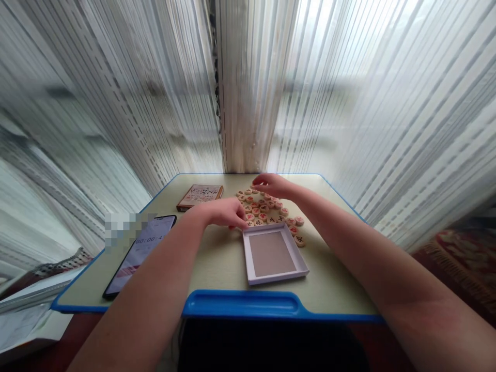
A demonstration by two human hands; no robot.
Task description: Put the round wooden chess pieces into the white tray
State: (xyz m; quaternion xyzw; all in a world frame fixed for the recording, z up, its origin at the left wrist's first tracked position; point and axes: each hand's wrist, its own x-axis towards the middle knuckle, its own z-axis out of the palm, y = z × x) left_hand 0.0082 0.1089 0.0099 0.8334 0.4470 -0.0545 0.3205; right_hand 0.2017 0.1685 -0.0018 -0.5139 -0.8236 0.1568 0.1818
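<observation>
Round wooden xiangqi pieces point(263, 208), marked in red or black, lie in a loose heap at the middle of the table. At the heap's far edge, my right hand point(273, 185) has its fingertips and thumb closed around one piece. My left hand point(228, 212) is curled at the near left of the heap, beside the far left corner of a shallow white box tray point(251, 282). Its fingertips are partly hidden, so what they pinch cannot be made out. No pieces lie in the tray, whose grey-brown bottom shows.
A printed box lid point(201, 194) lies at the back left. Near the left edge, a phone point(135, 258) shows a running timer, partly behind my left forearm. The pale table point(217, 268) has a blue rim with a front groove point(244, 304). Striped curtains point(248, 93) hang behind.
</observation>
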